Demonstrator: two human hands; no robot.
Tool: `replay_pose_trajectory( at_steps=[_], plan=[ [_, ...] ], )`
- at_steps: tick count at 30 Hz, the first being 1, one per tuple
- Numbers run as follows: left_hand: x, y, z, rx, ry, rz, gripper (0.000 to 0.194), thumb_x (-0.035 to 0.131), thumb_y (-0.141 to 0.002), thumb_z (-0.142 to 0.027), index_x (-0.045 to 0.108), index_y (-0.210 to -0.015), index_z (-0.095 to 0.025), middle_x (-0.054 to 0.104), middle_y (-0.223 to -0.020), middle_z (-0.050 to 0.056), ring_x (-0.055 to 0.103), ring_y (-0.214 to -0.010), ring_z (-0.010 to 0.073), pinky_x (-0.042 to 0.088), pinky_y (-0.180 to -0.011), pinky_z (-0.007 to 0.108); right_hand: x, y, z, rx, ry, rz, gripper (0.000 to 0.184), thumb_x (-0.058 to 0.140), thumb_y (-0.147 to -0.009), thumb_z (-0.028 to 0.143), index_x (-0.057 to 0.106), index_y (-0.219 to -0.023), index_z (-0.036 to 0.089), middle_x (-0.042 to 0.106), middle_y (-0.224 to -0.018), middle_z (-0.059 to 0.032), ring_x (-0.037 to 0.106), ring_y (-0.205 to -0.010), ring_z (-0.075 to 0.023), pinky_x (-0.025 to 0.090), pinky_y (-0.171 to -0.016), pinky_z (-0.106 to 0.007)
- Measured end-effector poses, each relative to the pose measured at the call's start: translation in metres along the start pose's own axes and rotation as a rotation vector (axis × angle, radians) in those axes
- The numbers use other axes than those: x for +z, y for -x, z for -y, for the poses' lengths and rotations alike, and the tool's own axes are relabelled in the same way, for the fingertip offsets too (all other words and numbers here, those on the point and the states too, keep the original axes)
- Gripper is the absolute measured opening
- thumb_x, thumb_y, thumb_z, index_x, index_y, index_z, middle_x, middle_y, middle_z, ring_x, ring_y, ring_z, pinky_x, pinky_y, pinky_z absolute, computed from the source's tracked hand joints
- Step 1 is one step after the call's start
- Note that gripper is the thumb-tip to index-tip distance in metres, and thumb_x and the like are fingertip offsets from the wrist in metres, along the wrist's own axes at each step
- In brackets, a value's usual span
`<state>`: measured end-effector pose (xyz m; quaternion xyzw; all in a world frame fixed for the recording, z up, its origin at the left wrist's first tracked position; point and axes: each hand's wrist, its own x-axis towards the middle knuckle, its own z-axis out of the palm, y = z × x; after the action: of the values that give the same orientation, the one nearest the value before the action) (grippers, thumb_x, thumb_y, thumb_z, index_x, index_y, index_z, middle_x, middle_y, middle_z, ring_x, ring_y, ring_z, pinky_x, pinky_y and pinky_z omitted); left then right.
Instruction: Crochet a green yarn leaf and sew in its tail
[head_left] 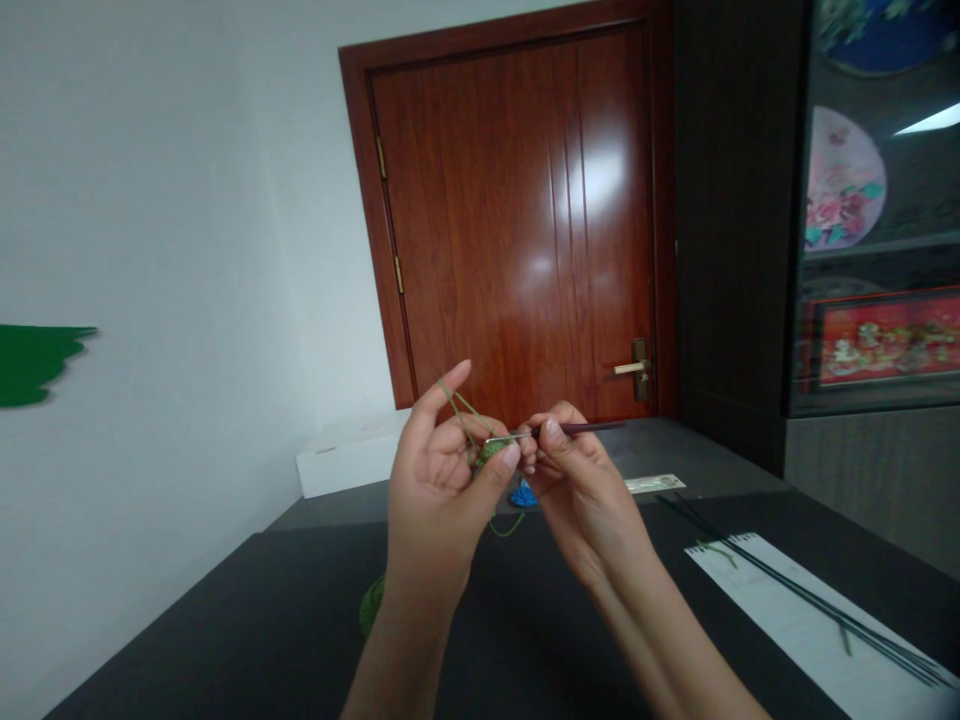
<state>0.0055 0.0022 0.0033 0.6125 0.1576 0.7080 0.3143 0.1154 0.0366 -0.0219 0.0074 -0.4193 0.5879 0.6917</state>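
Note:
Both hands are raised in front of me above a dark table (225,620). My left hand (439,480) pinches a small green crochet piece (491,451) between thumb and fingers, and green yarn (459,403) runs over its raised forefinger. My right hand (574,475) is closed on a crochet hook (577,429) with a dark handle pointing right; its metal tip meets the green piece. A loose yarn tail (508,526) hangs below the hands.
A green yarn ball (370,604) lies on the table behind my left forearm. A small blue object (523,494) shows between my hands. White paper (810,620) with several dark thin stems (795,590) lies at the right. A white box (349,455) and a wooden door (517,220) stand behind.

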Motion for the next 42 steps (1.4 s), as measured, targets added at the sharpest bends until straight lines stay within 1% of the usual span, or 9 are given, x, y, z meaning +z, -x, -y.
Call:
replay_pose_trajectory(
  at_steps=[7, 13, 21, 24, 27, 30, 36, 39, 42],
  plan=[
    [-0.010, -0.001, -0.003, -0.177, 0.184, 0.162, 0.099, 0.080, -0.078, -0.006, 0.030, -0.159, -0.038, 0.072, -0.082, -0.001, 0.072, -0.080, 0.0162, 0.060, -0.083, 0.030, 0.001, 0.001, 0.006, -0.029, 0.058, 0.077, 0.025, 0.084, -0.079, 0.038, 0.066, -0.081, 0.021, 0.064, -0.068, 0.0028, 0.053, -0.059, -0.0084, 0.044, -0.057, -0.019],
    [-0.011, -0.001, -0.002, -0.186, 0.271, 0.281, 0.114, 0.080, -0.078, -0.006, 0.013, -0.162, -0.045, 0.071, -0.079, -0.002, 0.069, -0.073, 0.0174, 0.059, -0.070, 0.030, -0.001, 0.002, 0.008, -0.041, 0.024, 0.147, 0.019, 0.076, -0.087, 0.035, 0.065, -0.084, 0.020, 0.060, -0.064, 0.0037, 0.043, -0.047, -0.0049, 0.026, -0.039, -0.014],
    [-0.014, -0.002, -0.004, -0.278, 0.345, 0.374, 0.111, 0.079, -0.080, -0.006, 0.014, -0.162, -0.042, 0.069, -0.080, -0.001, 0.062, -0.070, 0.0130, 0.050, -0.068, 0.024, -0.004, 0.003, 0.012, -0.224, 0.081, 0.172, 0.014, 0.063, -0.097, 0.032, 0.062, -0.087, 0.022, 0.058, -0.066, 0.0044, 0.044, -0.043, -0.0061, 0.035, -0.038, -0.016],
    [-0.013, -0.001, -0.006, -0.300, 0.369, 0.390, 0.107, 0.080, -0.079, -0.007, 0.019, -0.162, -0.036, 0.069, -0.080, -0.001, 0.065, -0.073, 0.0152, 0.055, -0.075, 0.030, -0.002, 0.004, 0.017, -0.089, 0.017, 0.197, 0.017, 0.061, -0.097, 0.030, 0.061, -0.084, 0.020, 0.051, -0.062, 0.0056, 0.038, -0.042, -0.0051, 0.030, -0.037, -0.015],
    [-0.010, -0.001, -0.007, -0.270, 0.320, 0.343, 0.100, 0.078, -0.080, -0.006, 0.024, -0.160, -0.030, 0.071, -0.081, 0.000, 0.070, -0.073, 0.0178, 0.059, -0.077, 0.034, 0.000, 0.001, 0.021, 0.086, 0.008, 0.214, 0.021, 0.061, -0.095, 0.028, 0.060, -0.077, 0.017, 0.047, -0.058, 0.0064, 0.033, -0.040, -0.0034, 0.024, -0.039, -0.016],
    [-0.007, 0.000, -0.007, -0.236, 0.255, 0.291, 0.098, 0.074, -0.084, -0.004, 0.019, -0.160, -0.030, 0.073, -0.083, 0.001, 0.073, -0.071, 0.0193, 0.061, -0.074, 0.037, 0.001, -0.001, 0.022, 0.198, 0.045, 0.192, 0.027, 0.061, -0.095, 0.027, 0.058, -0.071, 0.016, 0.044, -0.054, 0.0070, 0.031, -0.039, -0.0026, 0.021, -0.041, -0.017],
    [-0.012, -0.001, 0.003, -0.222, 0.201, 0.257, 0.109, 0.080, -0.079, -0.006, 0.013, -0.161, -0.033, 0.072, -0.088, 0.000, 0.074, -0.082, 0.0217, 0.062, -0.077, 0.038, -0.005, -0.005, 0.021, 0.265, 0.056, 0.149, 0.026, 0.064, -0.093, 0.029, 0.059, -0.071, 0.016, 0.043, -0.052, 0.0085, 0.030, -0.038, -0.0029, 0.020, -0.041, -0.018],
    [-0.016, -0.005, 0.005, -0.185, 0.133, 0.271, 0.105, 0.083, -0.076, -0.006, 0.023, -0.159, -0.029, 0.072, -0.091, 0.002, 0.072, -0.088, 0.0198, 0.058, -0.083, 0.034, -0.010, -0.007, 0.021, 0.282, 0.044, 0.127, 0.025, 0.066, -0.092, 0.029, 0.060, -0.072, 0.015, 0.043, -0.053, 0.0088, 0.029, -0.039, -0.0025, 0.019, -0.040, -0.018],
    [-0.017, -0.007, 0.003, -0.191, 0.089, 0.242, 0.094, 0.082, -0.078, -0.009, 0.032, -0.156, -0.024, 0.072, -0.088, 0.002, 0.069, -0.084, 0.0161, 0.054, -0.080, 0.029, -0.012, -0.008, 0.022, 0.310, 0.020, 0.122, 0.023, 0.067, -0.091, 0.028, 0.061, -0.073, 0.015, 0.043, -0.054, 0.0087, 0.027, -0.040, -0.0022, 0.019, -0.040, -0.017]
  ],
)
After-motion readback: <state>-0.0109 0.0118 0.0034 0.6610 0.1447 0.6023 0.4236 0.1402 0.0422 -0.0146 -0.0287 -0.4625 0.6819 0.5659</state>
